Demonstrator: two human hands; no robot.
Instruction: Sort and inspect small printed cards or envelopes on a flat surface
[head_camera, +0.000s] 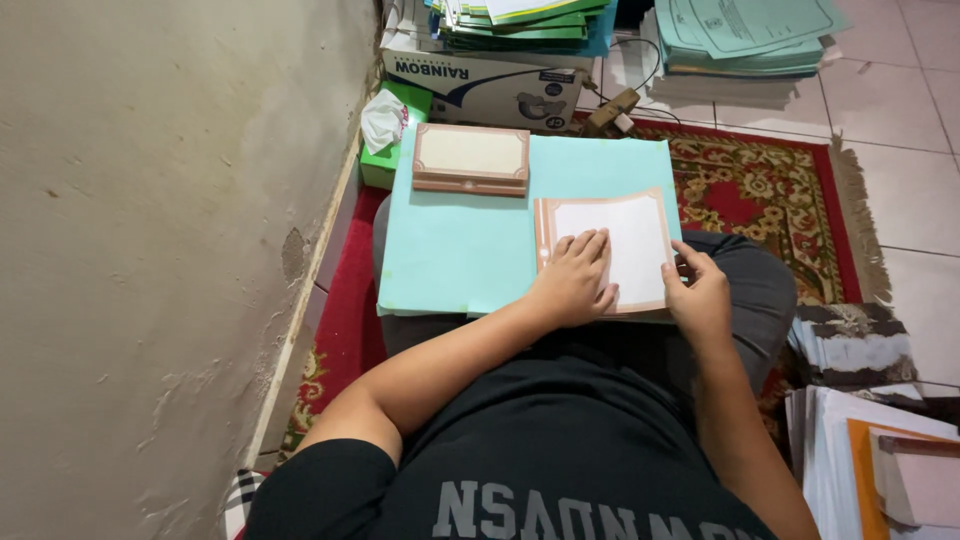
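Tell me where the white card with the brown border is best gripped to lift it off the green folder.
Probably the card's right edge, approached from the right: it lies flat on the light green folder, the left hand presses its left part, and the right hand already touches that edge, near the folder's edge where fingers could slip under.

The left hand (575, 280) hides part of the bordered card (610, 245).

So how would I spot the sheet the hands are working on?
Find the pale green board across the person's lap. At its right end lies a white sheet with a brown border, pressed flat under the left hand. Unlike the thick stack of cards further up, it is single.
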